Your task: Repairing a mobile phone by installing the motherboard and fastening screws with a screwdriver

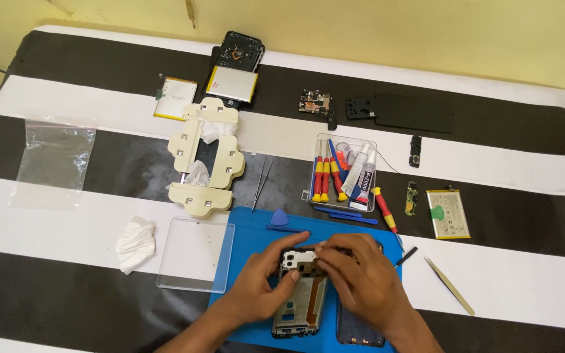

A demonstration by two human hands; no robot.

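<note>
Fingers (322,252) of both hands pinched closed on phone frame (299,294) top edge, frame beneath, on blue mat (243,222).

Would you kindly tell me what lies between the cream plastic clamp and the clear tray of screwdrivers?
In the head view, metal tweezers lie on the striped cloth between the clamp and the tray.

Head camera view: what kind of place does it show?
Probably an improvised phone repair bench on a striped cloth: an opened phone frame on a blue mat, a tray of screwdrivers, loose batteries.
</note>
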